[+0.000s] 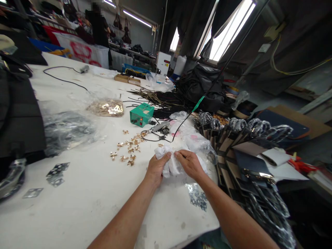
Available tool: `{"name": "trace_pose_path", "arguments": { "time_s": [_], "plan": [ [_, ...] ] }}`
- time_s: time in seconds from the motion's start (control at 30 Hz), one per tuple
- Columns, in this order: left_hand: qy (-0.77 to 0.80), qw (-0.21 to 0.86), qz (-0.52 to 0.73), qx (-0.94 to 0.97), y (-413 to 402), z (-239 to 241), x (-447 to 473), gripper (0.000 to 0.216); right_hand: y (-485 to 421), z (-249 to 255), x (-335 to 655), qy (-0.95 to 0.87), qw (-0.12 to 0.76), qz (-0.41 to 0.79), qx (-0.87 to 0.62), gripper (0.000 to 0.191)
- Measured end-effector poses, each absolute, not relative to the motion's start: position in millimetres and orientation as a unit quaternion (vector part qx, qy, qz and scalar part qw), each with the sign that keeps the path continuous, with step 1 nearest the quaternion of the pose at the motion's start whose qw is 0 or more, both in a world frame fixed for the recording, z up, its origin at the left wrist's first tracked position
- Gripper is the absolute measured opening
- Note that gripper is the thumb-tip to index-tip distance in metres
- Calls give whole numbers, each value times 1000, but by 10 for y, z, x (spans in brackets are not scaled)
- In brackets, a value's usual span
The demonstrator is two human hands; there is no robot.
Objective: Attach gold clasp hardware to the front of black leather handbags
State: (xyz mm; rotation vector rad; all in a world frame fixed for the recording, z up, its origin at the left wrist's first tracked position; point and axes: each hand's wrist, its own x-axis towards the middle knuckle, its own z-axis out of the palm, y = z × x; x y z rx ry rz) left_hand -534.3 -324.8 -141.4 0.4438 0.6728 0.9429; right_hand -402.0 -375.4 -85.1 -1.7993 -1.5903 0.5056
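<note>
Close together over the front right of the table, both hands pinch a crumpled white wrapping [172, 168]; whether it is tissue or thin plastic I cannot tell. My left hand [156, 168] grips its left side, thumb on top. On the right side, my right hand [190, 163] is closed with thumb and fingertips on the same wrapping. Anything inside it is hidden. Several small gold metal fittings [131, 149] lie scattered to the left of my hands. Below my right hand are several silver perforated plates [197, 197].
A green control box [141, 114] stands beyond the fittings, with a corded grey hand tool [158, 127] near it. Wrapped bags [249, 166] crowd the right side. More metal plates [57, 172] and a clear plastic bag [70, 129] lie left. A person [100, 27] stands far back.
</note>
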Motion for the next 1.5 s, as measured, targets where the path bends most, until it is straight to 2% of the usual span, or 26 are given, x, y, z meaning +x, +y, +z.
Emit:
{"name": "trace_pose_path", "arguments": {
  "time_s": [0.17, 0.23, 0.4, 0.63, 0.8, 0.97, 1.07, 1.23, 1.3, 1.4, 1.43, 1.5],
  "plan": [
    [324, 812, 445, 193, -3263, -1407, -5344, 43, -3805, -856, -4048, -643, 265, 116, -709, 35],
    [331, 813, 434, 205, -3273, -1398, -5349, 41, -3785, -870, -4045, -637, 280, 127, -707, 26],
    [295, 818, 426, 251, -3291, -1385, -5344, 42, -3750, -814, -4009, -601, 357, 183, -691, 32],
    [305, 826, 432, 193, -3255, -1380, -5346, 41, -3724, -620, -3766, -495, 440, 60, -747, 40],
    [306, 830, 432, 177, -3221, -1368, -5387, 35, -3629, -369, -3484, -559, 360, 6, -747, 41],
    [375, 788, 404, 274, -3244, -1408, -5393, 43, -3565, -186, -3312, -508, 403, -83, -756, 45],
    [367, 784, 395, 307, -3262, -1417, -5380, 43, -3567, -282, -3326, -560, 389, -56, -730, 37],
    [362, 774, 422, 303, -3221, -1477, -5374, 43, -3657, -629, -3605, -623, 298, 49, -721, 22],
    [373, 761, 437, 301, -3197, -1511, -5381, 44, -3700, -720, -3777, -635, 278, 67, -718, 30],
    [386, 744, 459, 296, -3179, -1535, -5393, 46, -3732, -779, -4008, -668, 233, 92, -701, 56],
    [387, 742, 466, 289, -3177, -1534, -5398, 46, -3730, -790, -4059, -676, 224, 98, -695, 60],
    [380, 750, 468, 273, -3176, -1518, -5405, 45, -3708, -814, -4100, -674, 225, 117, -694, 56]
  ]
}}
